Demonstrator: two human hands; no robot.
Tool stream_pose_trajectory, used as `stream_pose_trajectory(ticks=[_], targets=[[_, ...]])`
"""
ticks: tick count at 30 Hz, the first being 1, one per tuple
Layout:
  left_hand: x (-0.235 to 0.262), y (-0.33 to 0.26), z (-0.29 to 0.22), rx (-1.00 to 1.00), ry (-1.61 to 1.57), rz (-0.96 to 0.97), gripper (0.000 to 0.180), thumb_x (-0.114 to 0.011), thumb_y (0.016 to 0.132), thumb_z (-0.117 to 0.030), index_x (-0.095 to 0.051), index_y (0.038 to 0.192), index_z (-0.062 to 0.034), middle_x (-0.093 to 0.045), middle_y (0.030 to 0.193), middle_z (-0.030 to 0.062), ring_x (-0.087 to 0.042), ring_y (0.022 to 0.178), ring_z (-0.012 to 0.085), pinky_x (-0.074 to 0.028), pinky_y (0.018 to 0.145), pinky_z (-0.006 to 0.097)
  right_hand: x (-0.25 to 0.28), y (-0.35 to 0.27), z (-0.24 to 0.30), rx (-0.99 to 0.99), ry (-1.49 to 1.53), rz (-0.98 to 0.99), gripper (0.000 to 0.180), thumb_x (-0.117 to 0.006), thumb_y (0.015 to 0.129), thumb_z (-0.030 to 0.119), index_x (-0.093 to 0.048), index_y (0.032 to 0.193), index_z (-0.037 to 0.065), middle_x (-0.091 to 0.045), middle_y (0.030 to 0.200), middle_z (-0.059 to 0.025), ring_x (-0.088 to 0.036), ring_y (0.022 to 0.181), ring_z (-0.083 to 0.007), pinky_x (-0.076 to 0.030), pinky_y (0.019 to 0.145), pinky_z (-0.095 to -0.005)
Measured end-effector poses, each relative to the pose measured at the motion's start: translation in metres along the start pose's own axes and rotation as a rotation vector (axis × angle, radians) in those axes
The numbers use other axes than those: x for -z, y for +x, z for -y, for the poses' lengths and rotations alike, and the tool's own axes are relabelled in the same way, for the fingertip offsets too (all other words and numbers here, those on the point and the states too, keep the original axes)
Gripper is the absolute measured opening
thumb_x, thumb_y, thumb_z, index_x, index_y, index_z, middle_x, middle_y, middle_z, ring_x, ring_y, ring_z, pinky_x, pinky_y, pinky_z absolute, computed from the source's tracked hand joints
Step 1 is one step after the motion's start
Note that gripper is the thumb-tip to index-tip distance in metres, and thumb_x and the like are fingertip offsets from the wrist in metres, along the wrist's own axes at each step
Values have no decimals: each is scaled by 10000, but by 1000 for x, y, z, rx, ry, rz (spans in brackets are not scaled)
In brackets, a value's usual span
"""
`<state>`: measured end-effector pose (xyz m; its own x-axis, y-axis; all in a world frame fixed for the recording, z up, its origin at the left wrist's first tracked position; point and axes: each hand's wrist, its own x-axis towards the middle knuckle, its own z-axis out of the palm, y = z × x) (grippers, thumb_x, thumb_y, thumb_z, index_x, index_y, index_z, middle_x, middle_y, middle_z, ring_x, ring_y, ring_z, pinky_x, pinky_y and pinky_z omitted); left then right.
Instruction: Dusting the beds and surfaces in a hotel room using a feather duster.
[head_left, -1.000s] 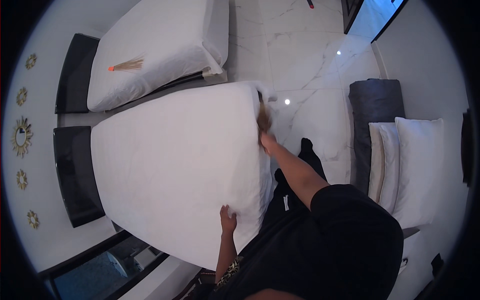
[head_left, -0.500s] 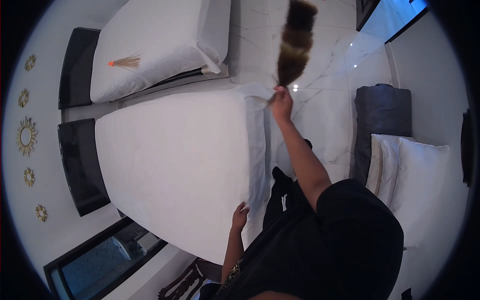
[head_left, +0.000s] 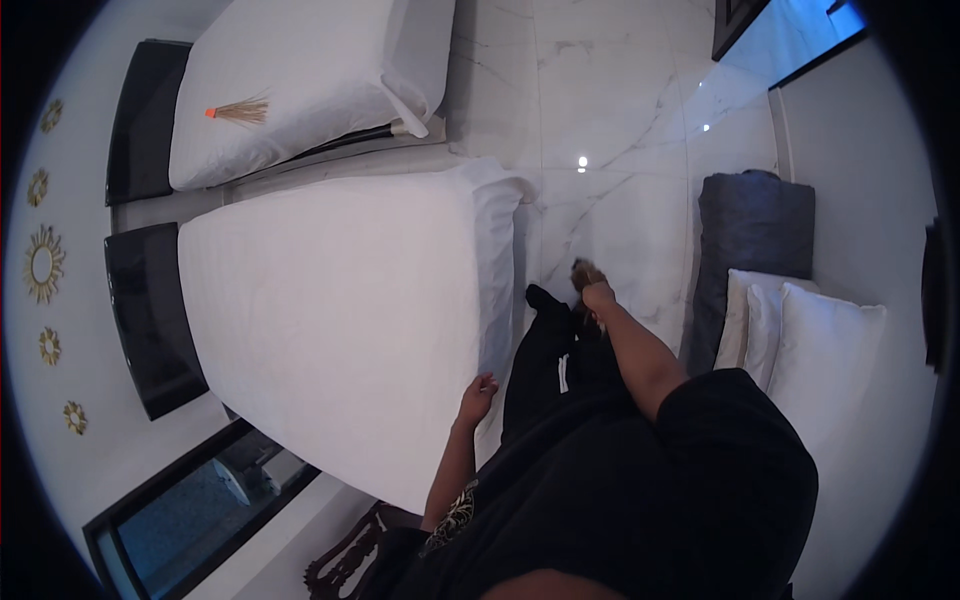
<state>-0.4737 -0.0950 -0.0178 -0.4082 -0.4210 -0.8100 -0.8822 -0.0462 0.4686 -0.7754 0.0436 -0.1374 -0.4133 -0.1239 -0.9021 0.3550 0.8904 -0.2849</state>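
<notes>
A bed with a white sheet fills the middle of the view. My left hand hangs at the bed's near edge with fingers loosely apart, holding nothing. My right hand is lowered beside my dark trousers, closed on the handle of a brown brush, of which only a small tuft shows above the fist. The brush is over the marble floor, off the bed.
A second white bed stands further off, with a small straw whisk with an orange tip on it. Dark headboards line the left wall. White pillows and a grey folded blanket lie at the right.
My right hand swung the brush from the bed corner up high, then down to my side. My left hand left the sheet's edge.
</notes>
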Motion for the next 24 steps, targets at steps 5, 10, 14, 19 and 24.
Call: stream_pose_trajectory(ticks=[5, 10, 14, 19, 24], targets=[[9, 47, -10, -62, 31, -51, 396, -556, 808, -223, -486, 1137, -16, -591, 895, 88, -544, 817, 163, -422, 749, 284, 45, -39, 122, 606, 395, -467, 209, -460, 834, 188, -569, 912, 28, -601, 787, -187, -571, 792, -353, -445, 686, -394], [29, 78, -43, 331, -31, 213, 333, -515, 808, -299, -521, 1052, -73, -588, 741, 48, -539, 612, 164, -440, 564, 333, 33, -48, 195, 869, 410, -519, 141, -471, 785, 120, -555, 873, 49, -608, 789, -167, -587, 792, -331, -449, 681, -395], [56, 99, -77, 384, 92, 476, 324, -469, 800, -378, -588, 904, -94, -622, 757, 42, -589, 638, 195, -430, 502, 377, 23, -2, 159, 235, -315, 17, 341, -485, 723, 222, -587, 955, -4, -588, 923, -224, -557, 922, -343, -438, 807, -394], [82, 137, -134, -151, 269, 125, 306, -557, 758, -317, -584, 882, -39, -619, 756, 110, -601, 701, 236, -467, 619, 371, 82, 31, 119, 227, -450, -52, 355, -481, 723, 230, -587, 914, -49, -571, 951, -249, -567, 898, -350, -450, 791, -393], [81, 192, -229, -650, 225, -379, 273, -595, 693, -148, -546, 927, -15, -579, 795, 145, -568, 724, 289, -464, 665, 353, 142, 18, 186, 308, -337, -226, 351, -410, 816, 246, -601, 747, -41, -611, 759, -208, -609, 635, -323, -482, 624, -398]])
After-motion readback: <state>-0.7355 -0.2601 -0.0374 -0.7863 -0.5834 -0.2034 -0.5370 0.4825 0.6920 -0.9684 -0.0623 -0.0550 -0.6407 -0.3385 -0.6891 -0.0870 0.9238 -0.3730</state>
